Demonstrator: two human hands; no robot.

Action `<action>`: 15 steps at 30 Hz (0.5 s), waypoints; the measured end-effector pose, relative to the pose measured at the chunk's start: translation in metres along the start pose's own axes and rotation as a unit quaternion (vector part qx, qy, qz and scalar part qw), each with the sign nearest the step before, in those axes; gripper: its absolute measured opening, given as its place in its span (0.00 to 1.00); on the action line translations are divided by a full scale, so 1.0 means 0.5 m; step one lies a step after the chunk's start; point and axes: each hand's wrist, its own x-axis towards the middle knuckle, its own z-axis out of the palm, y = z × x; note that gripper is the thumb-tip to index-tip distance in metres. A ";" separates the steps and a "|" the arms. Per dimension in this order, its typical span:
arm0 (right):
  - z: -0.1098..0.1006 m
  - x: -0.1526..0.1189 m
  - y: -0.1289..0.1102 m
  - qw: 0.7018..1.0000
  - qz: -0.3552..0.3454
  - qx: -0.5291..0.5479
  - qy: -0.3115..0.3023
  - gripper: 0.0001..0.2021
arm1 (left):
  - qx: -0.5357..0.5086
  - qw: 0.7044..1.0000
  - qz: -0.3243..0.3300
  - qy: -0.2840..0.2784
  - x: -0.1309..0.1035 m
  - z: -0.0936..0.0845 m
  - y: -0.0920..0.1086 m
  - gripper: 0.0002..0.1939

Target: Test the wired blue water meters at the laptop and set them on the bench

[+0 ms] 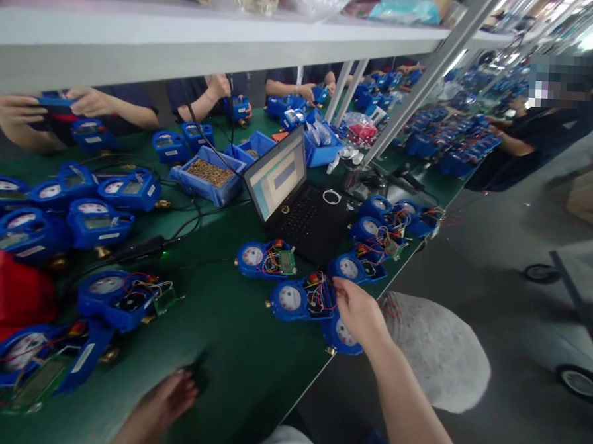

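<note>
My right hand (pixel 359 308) is at the table's front edge, its fingers closed at the right end of an opened blue meter (pixel 290 297) with a white dial and coloured wires. Partly under that hand lies another blue meter (pixel 343 334). My left hand (pixel 175 394) is over the green table at the lower left, blurred, its fingers curled near a dark shadow; whether it holds anything is unclear. Just behind the meters, one more open meter (pixel 255 256) with a small green circuit board lies in front of a laptop (pixel 301 215).
Closed blue meters (pixel 100 222) crowd the left side, beside a red bin (pixel 11 306). A blue tray (pixel 209 174) holds small brass parts. A shelf (pixel 211 45) spans above. Several people work across the table and at right. A covered stool (pixel 439 352) stands right of the edge.
</note>
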 end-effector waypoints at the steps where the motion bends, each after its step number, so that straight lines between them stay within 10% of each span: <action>1: 0.006 0.010 -0.004 1.000 -0.001 -0.011 -0.008 0.21 | 0.006 0.998 -0.013 -0.054 -0.009 0.061 -0.020 0.04; 5: 0.027 0.034 -0.030 0.998 -0.018 -0.040 -0.043 0.23 | -0.015 0.975 -0.036 -0.221 -0.024 0.282 -0.068 0.05; 8: 0.034 0.036 -0.042 0.997 -0.033 -0.052 -0.056 0.23 | -0.036 0.963 -0.072 -0.259 -0.025 0.384 -0.081 0.07; 15: 0.042 0.027 -0.050 0.995 -0.048 -0.045 -0.069 0.22 | -0.138 0.962 -0.079 -0.222 -0.041 0.431 -0.119 0.09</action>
